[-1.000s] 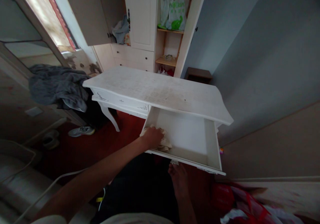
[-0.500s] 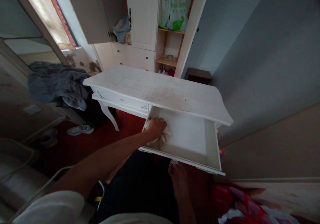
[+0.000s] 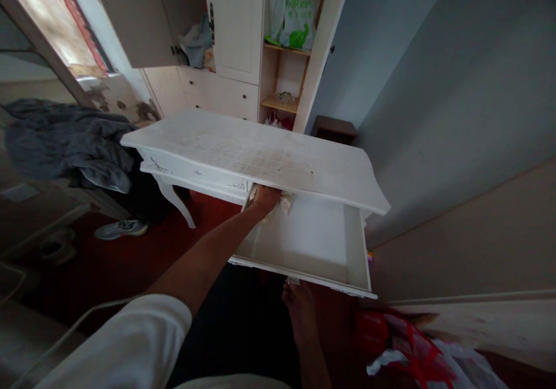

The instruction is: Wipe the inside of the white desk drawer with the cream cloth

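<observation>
My left hand (image 3: 263, 199) reaches into the open drawer (image 3: 354, 244) of a white desk (image 3: 260, 154) and presses a crumpled whitish cloth (image 3: 283, 203) against the drawer's back left corner, partly under the desktop. The fingers are closed over the cloth. The drawer is pulled out toward me and its white floor is bare apart from the cloth. My right hand is not in view. My bare foot (image 3: 299, 308) stands just below the drawer front.
A grey blanket (image 3: 65, 146) lies piled at the left, with a sneaker (image 3: 120, 228) on the red floor. Behind the desk stands a white wardrobe (image 3: 234, 30) with plastic bags (image 3: 293, 15) on a shelf. Red and white clutter (image 3: 408, 354) lies at the lower right.
My left hand has slid the cloth from the drawer's front left corner along the left side to the back, under the desktop edge. The view has shifted slightly.
</observation>
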A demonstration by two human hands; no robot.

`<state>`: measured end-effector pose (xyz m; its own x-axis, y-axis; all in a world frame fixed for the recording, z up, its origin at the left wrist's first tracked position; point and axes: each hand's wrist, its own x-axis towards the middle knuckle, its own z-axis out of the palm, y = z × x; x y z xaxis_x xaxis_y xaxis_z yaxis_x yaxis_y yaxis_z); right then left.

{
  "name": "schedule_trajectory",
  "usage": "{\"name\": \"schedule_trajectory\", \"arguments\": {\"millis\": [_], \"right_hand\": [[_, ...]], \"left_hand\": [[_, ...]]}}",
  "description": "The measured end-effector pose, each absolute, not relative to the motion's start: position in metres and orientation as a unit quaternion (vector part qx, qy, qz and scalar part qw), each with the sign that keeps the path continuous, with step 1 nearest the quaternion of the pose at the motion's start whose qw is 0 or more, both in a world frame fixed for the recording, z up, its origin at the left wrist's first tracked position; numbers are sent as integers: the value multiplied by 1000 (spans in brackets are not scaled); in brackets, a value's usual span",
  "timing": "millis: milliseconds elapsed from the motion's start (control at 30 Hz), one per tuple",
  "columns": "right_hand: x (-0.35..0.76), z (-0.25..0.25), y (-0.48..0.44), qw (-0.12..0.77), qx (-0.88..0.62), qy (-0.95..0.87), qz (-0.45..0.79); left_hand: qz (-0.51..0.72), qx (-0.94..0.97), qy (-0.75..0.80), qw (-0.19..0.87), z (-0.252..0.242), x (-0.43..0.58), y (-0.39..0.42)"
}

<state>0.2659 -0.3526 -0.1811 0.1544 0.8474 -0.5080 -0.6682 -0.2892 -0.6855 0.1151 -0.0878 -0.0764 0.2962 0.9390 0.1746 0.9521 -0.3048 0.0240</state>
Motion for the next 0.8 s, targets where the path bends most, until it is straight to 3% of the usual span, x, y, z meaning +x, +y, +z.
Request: {"name": "schedule_trajectory", "arguments": {"millis": [500, 667, 800], "right_hand": [[261, -181, -352, 613, -478, -87, 623], [260, -176, -350, 603, -477, -92, 633], [259, -173, -349, 603, -476, -97, 633]], "left_hand": [[56, -874, -483, -19, -56, 98, -132], [47, -871, -433, -228, -40, 91, -148], [-76, -839, -369, -394, 10, 86, -139]]}}
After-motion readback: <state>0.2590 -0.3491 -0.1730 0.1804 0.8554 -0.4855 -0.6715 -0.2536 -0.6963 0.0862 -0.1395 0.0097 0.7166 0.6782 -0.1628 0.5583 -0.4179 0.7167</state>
